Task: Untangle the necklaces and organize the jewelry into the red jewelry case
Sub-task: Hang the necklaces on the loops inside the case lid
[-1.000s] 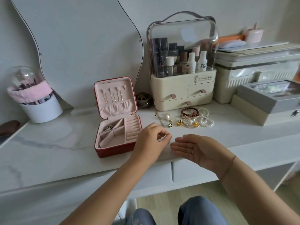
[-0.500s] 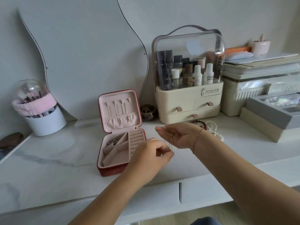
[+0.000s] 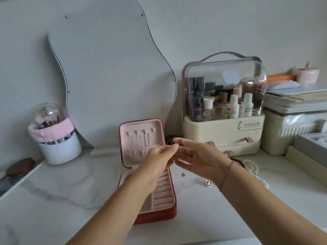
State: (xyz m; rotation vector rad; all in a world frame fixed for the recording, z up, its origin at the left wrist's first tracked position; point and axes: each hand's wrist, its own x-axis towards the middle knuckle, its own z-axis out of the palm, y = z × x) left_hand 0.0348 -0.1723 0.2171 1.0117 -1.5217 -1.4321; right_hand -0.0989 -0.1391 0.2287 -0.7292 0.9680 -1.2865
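Both hands have been lifted off the bench (image 3: 70, 183) to the lid of the red jewelry case (image 3: 159, 216). Left hand (image 3: 157, 160) grip can't be told (blur); right hand (image 3: 200, 156) is held wide. Pendant (image 3: 183, 174) seen just below. Chains (image 3: 139, 140) hung behind grip; bracelets (image 3: 238, 161) & charm (image 3: 208, 183) to the right are left unsorted.

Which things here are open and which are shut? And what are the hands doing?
Red jewelry case, open, lid standing up.
Makeup box, clear cover down, drawers shut.
Brush pot, clear dome on.
Right hand, open, fingers straight.
Left hand, fingers pressed together; grip unclear.
Small gold pendant, below the hands; hanging or lying, cannot tell.
Round charm, lying on the table.
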